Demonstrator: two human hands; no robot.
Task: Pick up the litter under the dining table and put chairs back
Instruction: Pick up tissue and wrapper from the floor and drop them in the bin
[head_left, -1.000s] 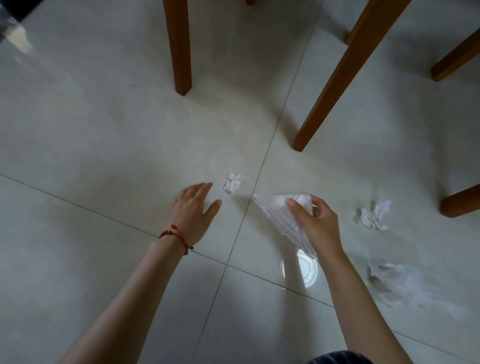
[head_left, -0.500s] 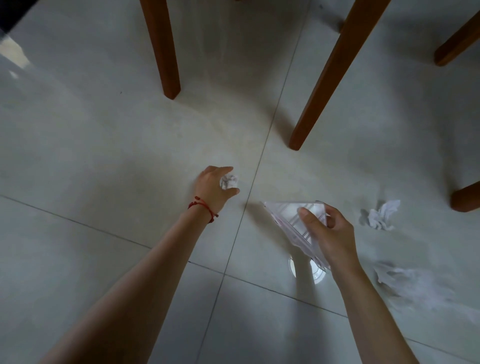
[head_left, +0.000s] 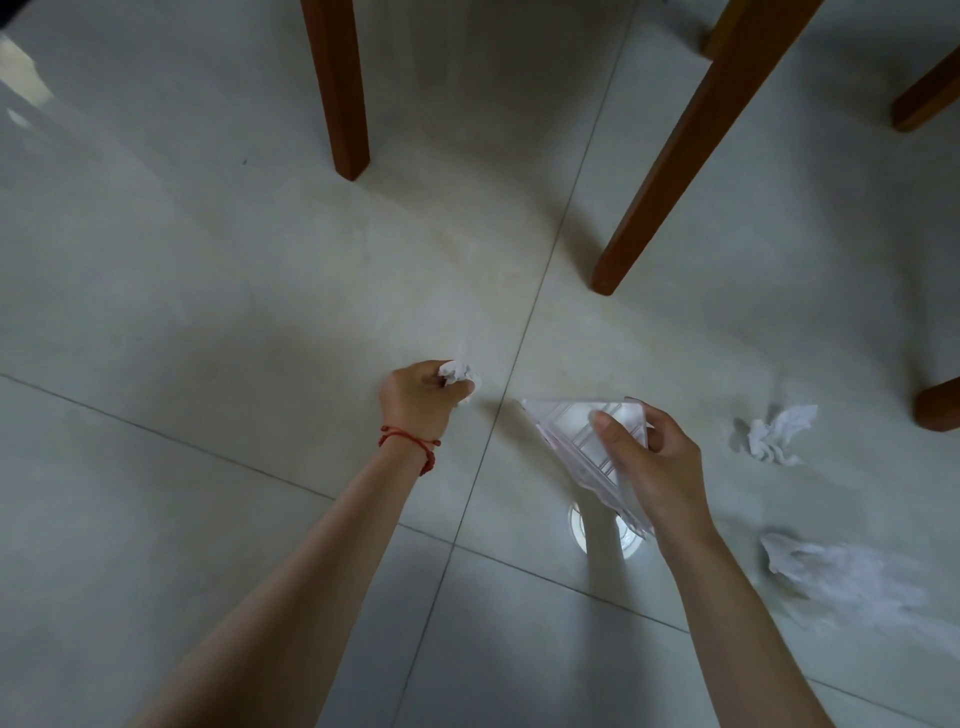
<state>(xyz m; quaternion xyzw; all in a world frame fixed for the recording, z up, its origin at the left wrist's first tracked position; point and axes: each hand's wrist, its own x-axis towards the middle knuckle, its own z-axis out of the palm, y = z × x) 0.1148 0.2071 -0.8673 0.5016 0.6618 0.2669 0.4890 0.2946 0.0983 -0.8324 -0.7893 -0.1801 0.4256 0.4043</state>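
My left hand (head_left: 418, 400), with a red string at the wrist, grips a small crumpled white paper ball (head_left: 457, 373) just above the tiled floor. My right hand (head_left: 649, 457) holds a clear triangular plastic container (head_left: 571, 436) by its edge, thumb on top. To the right a second crumpled white tissue (head_left: 776, 434) lies on the floor. A flatter, wispy piece of white tissue (head_left: 841, 569) lies further right and nearer to me.
Brown wooden legs stand on the pale tiles: one at top centre (head_left: 337, 88), a slanted one (head_left: 691, 150) right of it, one (head_left: 927, 93) at the top right corner, one (head_left: 937, 410) at the right edge. A round light reflection (head_left: 602, 530) shows under the container.
My left hand reached forward from the floor to the paper ball and closed round it. My right hand with the container stayed nearly where it was.
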